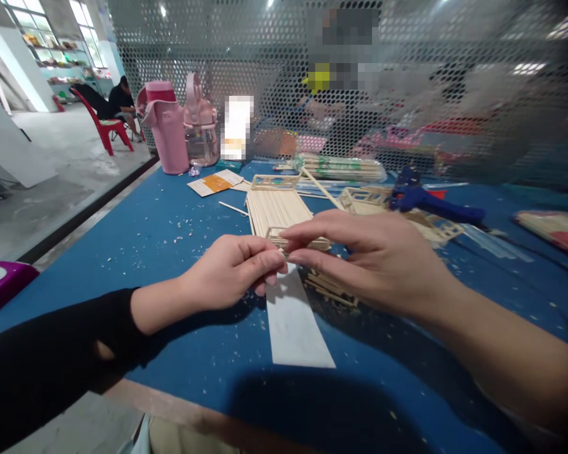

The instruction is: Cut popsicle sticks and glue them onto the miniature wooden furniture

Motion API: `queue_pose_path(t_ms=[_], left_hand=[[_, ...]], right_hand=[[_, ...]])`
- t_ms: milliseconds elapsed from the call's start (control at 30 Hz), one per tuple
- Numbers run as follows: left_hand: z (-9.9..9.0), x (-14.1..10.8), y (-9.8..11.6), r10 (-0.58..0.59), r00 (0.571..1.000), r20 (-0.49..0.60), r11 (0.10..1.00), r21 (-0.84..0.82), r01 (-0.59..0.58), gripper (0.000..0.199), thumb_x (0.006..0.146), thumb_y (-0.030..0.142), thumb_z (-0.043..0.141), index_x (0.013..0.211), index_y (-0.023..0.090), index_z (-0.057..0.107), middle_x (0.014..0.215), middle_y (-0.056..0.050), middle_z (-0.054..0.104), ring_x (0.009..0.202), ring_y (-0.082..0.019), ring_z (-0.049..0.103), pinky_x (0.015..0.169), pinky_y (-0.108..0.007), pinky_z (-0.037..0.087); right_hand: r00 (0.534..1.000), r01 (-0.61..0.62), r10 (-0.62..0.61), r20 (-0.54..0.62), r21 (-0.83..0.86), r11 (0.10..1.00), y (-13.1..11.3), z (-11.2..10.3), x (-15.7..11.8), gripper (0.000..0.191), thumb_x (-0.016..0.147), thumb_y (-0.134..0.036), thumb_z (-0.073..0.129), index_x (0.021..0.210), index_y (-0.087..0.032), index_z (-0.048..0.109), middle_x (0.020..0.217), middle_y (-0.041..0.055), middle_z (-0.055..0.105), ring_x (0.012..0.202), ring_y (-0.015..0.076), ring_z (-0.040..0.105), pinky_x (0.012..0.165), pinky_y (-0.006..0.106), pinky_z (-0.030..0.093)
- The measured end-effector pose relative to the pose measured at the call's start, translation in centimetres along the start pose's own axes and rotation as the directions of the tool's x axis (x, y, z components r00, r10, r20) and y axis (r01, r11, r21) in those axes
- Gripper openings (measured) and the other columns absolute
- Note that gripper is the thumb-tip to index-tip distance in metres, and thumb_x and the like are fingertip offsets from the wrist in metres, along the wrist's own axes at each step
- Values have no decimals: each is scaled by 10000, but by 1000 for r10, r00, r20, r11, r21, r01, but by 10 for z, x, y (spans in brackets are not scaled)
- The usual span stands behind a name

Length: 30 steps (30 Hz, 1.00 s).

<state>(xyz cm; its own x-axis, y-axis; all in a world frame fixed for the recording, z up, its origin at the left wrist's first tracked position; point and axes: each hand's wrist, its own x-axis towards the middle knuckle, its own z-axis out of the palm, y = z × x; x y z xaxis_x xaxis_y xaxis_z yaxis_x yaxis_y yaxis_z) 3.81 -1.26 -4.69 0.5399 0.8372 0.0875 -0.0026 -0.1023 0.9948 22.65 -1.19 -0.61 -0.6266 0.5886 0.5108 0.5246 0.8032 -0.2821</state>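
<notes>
My left hand (234, 271) is closed in a pinch, thumb against the bent fingers. What it holds is too small and covered to name. From the right, my right hand (383, 252) reaches in with thumb and index finger curved around the same spot, a narrow gap between them. Right behind the fingertips is a small frame of thin wooden sticks (275, 232), partly hidden. Beyond it lies a flat panel of pale wooden sticks (277, 208) with a low stick railing (274, 183) along its far end. A white paper strip (296, 325) lies below my hands.
Loose short sticks (334, 290) lie under my right hand. Behind it are a blue glue gun (419, 198), more stick frames (366, 198) and clear glue sticks (495, 243). A pink flask (168, 135) and bottle (201, 135) stand before the perforated metal screen (265, 69).
</notes>
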Motion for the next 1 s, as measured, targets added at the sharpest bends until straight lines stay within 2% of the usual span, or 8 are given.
queue_pose_path(t_ms=[200,300,367,433,500,533,700,1000], left_hand=[[0,1,-2,-21,997,76,1000,8,20,229,867,273,492,676,161,548,556,33,507,447,-71,473,449,-191,385],[-1,1,-3,19,996,86,993,113,-29,265,882,287,455,660,166,535,542,31,504,462,-81,461,458,-202,364],[-2,0,-5,112,993,-30,962,252,-101,271,878,305,475,651,168,532,538,35,488,493,-87,438,481,-210,347],[-4,1,-9,227,947,-229,916,380,-128,203,839,330,557,720,166,550,593,35,496,548,-94,430,521,-218,353],[-6,4,-14,272,888,-371,888,452,-84,215,761,325,668,851,162,560,719,14,543,633,-110,464,574,-229,383],[-8,6,-17,259,883,-391,879,475,-47,274,724,305,708,900,159,558,784,-2,563,681,-122,487,604,-239,400],[-11,18,-27,189,930,-316,863,505,-4,215,712,204,717,865,151,576,849,-26,605,747,-143,536,681,-280,440],[-10,20,-26,245,911,-333,860,508,-45,94,728,137,693,767,153,608,760,-6,612,705,-126,543,650,-265,448]], right_hand=[[989,143,-142,35,-32,989,1,0,3,169,881,-220,530,878,-242,698,759,1,723,720,145,654,664,285,457],[980,197,-193,56,-105,975,1,0,5,175,890,-237,511,835,-216,676,756,24,700,737,162,628,674,309,434],[981,193,-189,38,-200,961,5,2,5,189,893,-253,501,816,-208,667,757,40,681,760,186,608,691,334,420],[987,146,-160,-20,-314,938,11,6,5,191,891,-260,500,814,-208,667,767,56,671,787,214,594,715,363,408],[986,105,-149,-79,-405,908,18,11,4,185,887,-263,508,804,-215,666,782,62,666,805,230,587,730,380,402],[982,101,-160,-100,-438,893,22,14,3,180,885,-261,513,794,-222,664,786,59,662,805,230,584,734,381,402],[946,172,-288,-147,-525,834,28,25,1,157,861,-241,553,742,-234,655,725,38,616,730,210,543,697,357,398],[922,181,-356,-152,-643,744,23,28,2,194,865,-213,541,739,-252,683,611,15,587,657,195,468,666,357,319]])
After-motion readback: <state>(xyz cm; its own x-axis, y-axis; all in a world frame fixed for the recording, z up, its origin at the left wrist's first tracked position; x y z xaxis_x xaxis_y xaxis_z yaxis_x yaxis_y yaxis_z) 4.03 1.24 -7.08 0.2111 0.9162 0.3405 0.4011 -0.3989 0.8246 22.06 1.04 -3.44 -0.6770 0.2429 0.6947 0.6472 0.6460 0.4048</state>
